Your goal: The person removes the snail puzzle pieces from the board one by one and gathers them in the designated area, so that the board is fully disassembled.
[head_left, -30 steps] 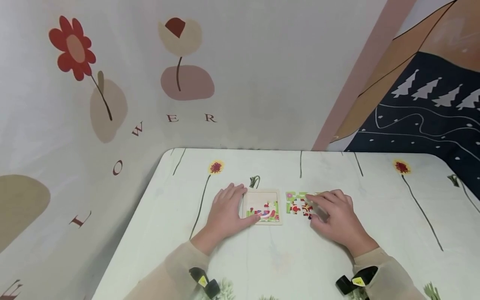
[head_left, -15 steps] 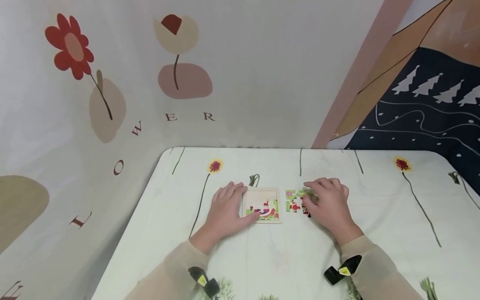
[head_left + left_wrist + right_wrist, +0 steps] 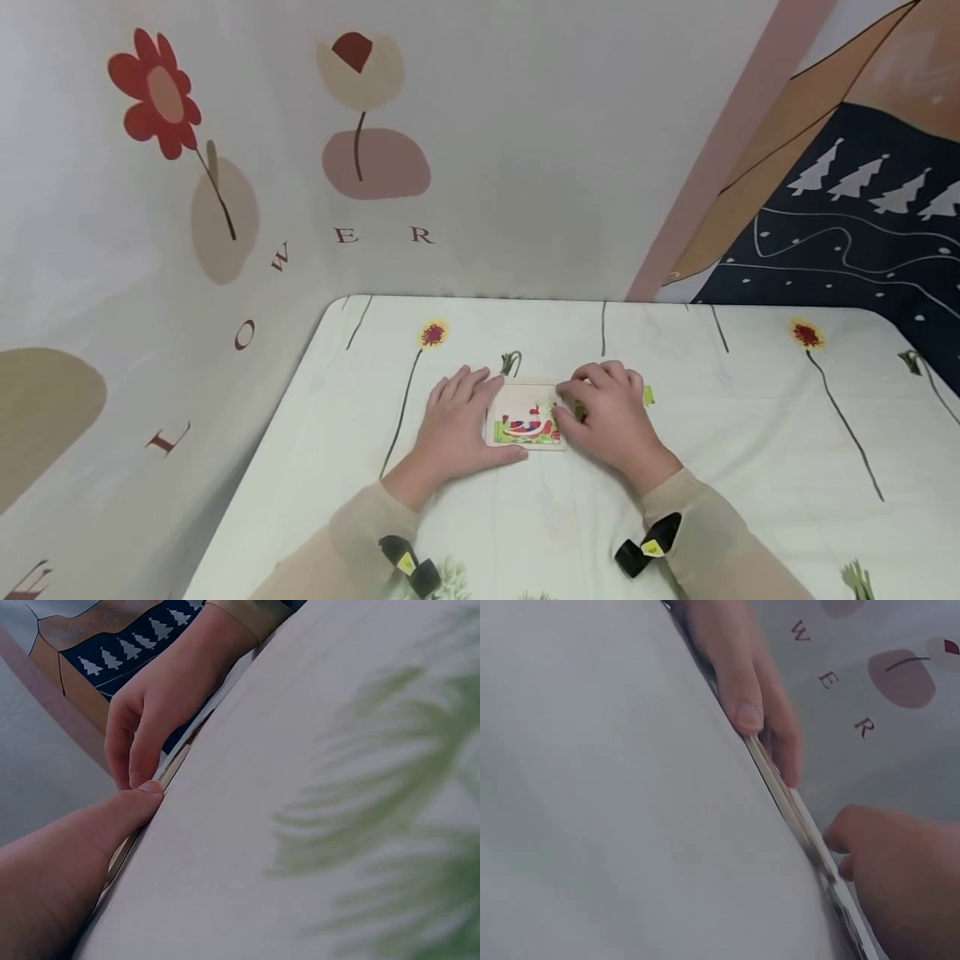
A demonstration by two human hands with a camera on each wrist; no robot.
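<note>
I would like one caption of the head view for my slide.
Left hand rests against a partly filled puzzle tray, right hand at its right edge.

I've got L (image 3: 161, 442), O (image 3: 244, 335), W (image 3: 280, 257), E (image 3: 346, 236), R (image 3: 422, 235) in dark red on the pale wall (image 3: 540, 192), left of and beyond the left hand (image 3: 456, 432), plus one cut-off letter (image 3: 27, 594) below. Just behind that hand and the right hand (image 3: 613, 421), black wrist cameras (image 3: 427, 576) wear yellow labels (image 3: 406, 563), marks too small for me to read.

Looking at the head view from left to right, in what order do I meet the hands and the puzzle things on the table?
Left hand → puzzle tray → right hand → green puzzle piece showing just past that hand.
</note>
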